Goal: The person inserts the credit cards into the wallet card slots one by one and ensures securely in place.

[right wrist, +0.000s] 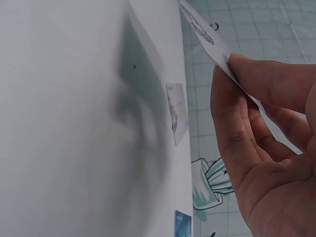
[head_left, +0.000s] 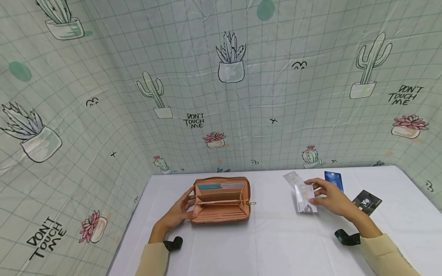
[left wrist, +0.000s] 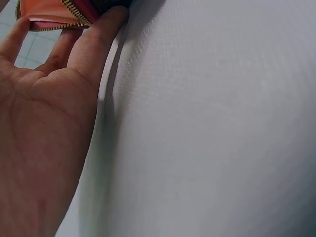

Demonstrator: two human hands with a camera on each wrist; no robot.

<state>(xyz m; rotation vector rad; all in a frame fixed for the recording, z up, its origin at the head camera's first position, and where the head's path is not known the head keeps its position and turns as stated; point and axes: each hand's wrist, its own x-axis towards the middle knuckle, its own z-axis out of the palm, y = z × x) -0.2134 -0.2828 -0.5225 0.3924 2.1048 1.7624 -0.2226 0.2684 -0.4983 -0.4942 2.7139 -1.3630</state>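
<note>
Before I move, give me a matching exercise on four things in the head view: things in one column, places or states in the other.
1. wallet
2. right hand
3. blue card
4. black card

A. holds a pale card
B. rightmost card
C. open, gripped by the left hand
D. card near the far edge of the table

Pairs: 1-C, 2-A, 3-D, 4-B

The wallet [head_left: 221, 209] is tan, its zip [left wrist: 75, 12] brass-coloured; inside show a teal slip [head_left: 209, 186] and a pale slip [head_left: 232, 186]. The held card [head_left: 306, 194] is silvery white with gold lettering and a grey motif. The loose card [head_left: 292, 178] is silvery too, the next card [head_left: 333, 179] blue, the last card [head_left: 366, 201] black with white "Vip". Sleeves [head_left: 385, 247] are beige, the table [head_left: 276, 245] white. The backdrop [head_left: 255, 99] is pale green, gridded darker, with cacti, pink succulents and black lettering.
</note>
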